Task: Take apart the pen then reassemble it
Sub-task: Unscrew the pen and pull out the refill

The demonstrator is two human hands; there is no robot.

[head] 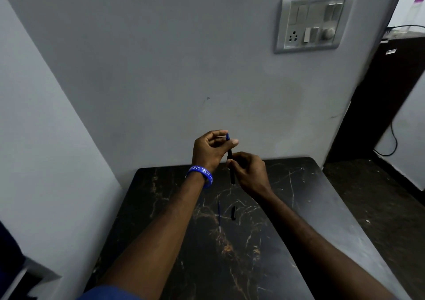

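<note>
Holding the pen barrel [231,161] upright above the far table [322,207] edge, right hand [250,173] clamps its lower half to steady it; left hand [210,147] pinches the blue end [227,136], apparently twisting. Refill [219,214] and cap [233,212] lie near, parked clear

Blue lettered wristband [200,175], blue sleeve [110,294]

Both hands are holding the pen barrel [230,161] upright above the black marble table [310,207]: the left hand [210,150] is pinching its blue end cap [227,136], the right hand [249,170] is gripping lower down. The blue refill [219,214] and a small black piece [233,212] (possibly the tip section) are lying apart on the tabletop.
</note>
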